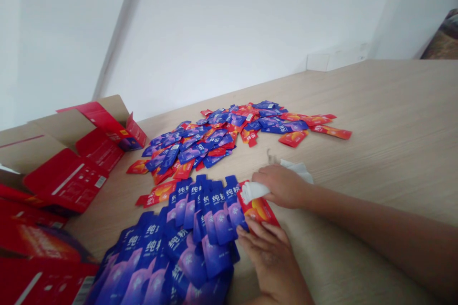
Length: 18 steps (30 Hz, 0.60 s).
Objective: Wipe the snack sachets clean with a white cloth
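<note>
Your right hand [282, 185] pinches a white wipe [255, 190] onto the red sachet [258, 210]; left hand [270, 252], fingers flat together, pins its 6 o'clock edge, blue sachets [211, 214] at 9.

Glossy blue and red foil sachets [200, 209] catch the light on the pale, matt wood-grain tabletop [375, 119]. Soft white tissue [255, 189] looks crumpled. Red printed cardboard boxes [67, 176] show brown, dull insides.

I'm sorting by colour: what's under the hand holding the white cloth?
Under the right hand and white cloth lies a red sachet; its top end is covered, so print there can't be seen.
</note>
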Each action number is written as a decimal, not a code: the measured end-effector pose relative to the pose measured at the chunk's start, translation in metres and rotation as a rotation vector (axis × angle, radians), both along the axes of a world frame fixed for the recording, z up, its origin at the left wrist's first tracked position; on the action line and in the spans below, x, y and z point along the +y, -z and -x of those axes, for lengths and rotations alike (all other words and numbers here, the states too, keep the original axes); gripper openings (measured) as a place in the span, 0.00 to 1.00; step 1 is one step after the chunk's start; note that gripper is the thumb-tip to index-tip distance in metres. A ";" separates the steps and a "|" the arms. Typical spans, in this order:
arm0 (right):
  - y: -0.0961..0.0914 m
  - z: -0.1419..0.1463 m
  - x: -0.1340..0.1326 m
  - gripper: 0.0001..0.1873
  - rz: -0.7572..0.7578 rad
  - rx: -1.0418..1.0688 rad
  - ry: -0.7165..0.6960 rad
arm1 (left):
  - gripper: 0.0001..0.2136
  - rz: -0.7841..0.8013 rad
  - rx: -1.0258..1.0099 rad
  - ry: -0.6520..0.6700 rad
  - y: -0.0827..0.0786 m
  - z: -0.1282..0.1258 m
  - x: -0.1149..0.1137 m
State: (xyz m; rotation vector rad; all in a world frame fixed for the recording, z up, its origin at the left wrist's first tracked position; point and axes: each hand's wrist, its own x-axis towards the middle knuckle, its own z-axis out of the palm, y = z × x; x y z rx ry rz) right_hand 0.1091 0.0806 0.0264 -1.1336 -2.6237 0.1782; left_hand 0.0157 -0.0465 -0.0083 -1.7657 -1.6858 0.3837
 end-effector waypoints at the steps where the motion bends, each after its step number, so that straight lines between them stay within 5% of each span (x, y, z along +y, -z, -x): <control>1: 0.000 -0.002 0.002 0.14 -0.003 -0.002 0.019 | 0.13 0.004 0.001 -0.004 0.000 0.000 0.000; 5: -0.004 -0.002 -0.002 0.14 -0.021 0.076 0.022 | 0.13 0.015 0.018 -0.005 0.002 0.001 -0.001; 11: -0.005 0.007 -0.012 0.14 0.056 0.042 -0.185 | 0.13 0.008 0.002 -0.020 0.008 -0.001 0.000; 18: -0.003 0.001 -0.002 0.13 0.020 0.017 -0.006 | 0.12 -0.034 0.008 0.018 0.007 0.002 0.000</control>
